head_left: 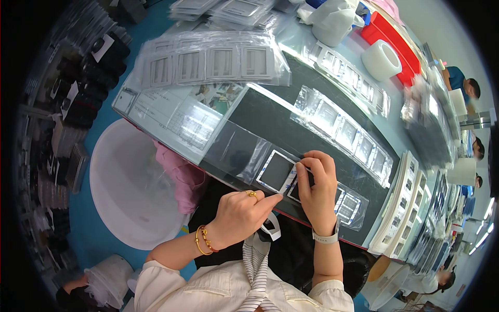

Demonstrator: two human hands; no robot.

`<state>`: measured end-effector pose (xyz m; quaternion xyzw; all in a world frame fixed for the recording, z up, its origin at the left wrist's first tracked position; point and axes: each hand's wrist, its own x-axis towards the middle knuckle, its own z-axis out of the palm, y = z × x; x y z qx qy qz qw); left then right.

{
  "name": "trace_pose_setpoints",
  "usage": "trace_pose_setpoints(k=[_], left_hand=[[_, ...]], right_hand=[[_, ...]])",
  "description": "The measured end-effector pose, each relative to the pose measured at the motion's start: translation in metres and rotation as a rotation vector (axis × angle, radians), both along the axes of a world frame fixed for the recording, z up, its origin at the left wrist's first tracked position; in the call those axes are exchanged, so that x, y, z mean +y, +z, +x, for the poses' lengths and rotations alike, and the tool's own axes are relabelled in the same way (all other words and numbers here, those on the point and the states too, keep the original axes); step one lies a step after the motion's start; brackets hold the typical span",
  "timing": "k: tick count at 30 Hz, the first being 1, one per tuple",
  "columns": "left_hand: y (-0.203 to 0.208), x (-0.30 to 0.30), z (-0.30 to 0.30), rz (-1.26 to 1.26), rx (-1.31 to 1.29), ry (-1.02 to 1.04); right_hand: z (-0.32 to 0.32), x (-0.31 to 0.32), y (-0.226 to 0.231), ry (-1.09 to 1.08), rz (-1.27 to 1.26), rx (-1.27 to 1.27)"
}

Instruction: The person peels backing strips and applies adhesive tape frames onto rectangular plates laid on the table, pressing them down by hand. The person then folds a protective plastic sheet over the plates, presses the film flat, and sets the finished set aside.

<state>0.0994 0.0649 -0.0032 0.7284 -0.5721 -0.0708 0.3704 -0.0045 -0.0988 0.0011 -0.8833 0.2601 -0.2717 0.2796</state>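
Observation:
A clear plastic sleeve strip (pixel 242 156) lies along the front edge of the dark table mat, with thin white rectangular frames in a row in it. One white-edged frame with blue marks (pixel 276 171) lies between my hands. My left hand (pixel 240 216) is closed at its lower edge, the index finger reaching to the frame's corner; what its fingertips pinch is too small to make out. Over the neighbouring frame, my right hand (pixel 318 190) is closed, thumb and fingertips together at the strip's upper edge. Whatever they hold is hidden. Another frame (pixel 347 206) shows right of that hand.
A second strip of frames (pixel 345 132) lies farther back, with another strip (pixel 353 78) behind it. Bagged frames (pixel 218 62) are piled at the far left. A white tape roll (pixel 381 60) stands by a red bin (pixel 397 44). Left of the table is a white tub (pixel 122 192).

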Motion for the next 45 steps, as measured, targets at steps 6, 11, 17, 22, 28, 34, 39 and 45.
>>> trace_pose_setpoints(k=[6,11,17,22,28,34,39,45], left_hand=[[0.0,0.001,0.001,0.006,-0.009,0.004],[0.001,0.0,0.001,0.015,-0.007,-0.005],[-0.001,0.001,-0.001,0.007,-0.011,-0.004],[-0.004,0.004,0.001,0.004,-0.041,0.002],[-0.003,0.008,-0.005,-0.097,0.177,-0.04],[0.026,0.025,-0.033,-0.289,0.439,-0.355],[0.023,0.034,0.038,-0.277,0.293,0.034],[-0.006,0.086,0.207,-0.385,0.14,0.857]], right_hand=[[0.0,-0.002,0.008,-0.041,-0.221,0.071],[-0.011,0.005,0.009,0.058,-0.32,0.198],[-0.02,0.005,0.021,0.057,-0.323,0.213],[-0.031,0.026,0.017,0.131,-0.251,0.205],[-0.054,0.042,0.023,0.218,-0.14,0.189],[-0.106,0.057,0.035,0.648,0.883,0.265],[-0.255,0.042,-0.003,0.139,0.086,1.019],[-0.409,0.009,-0.016,-0.744,0.225,1.561]])
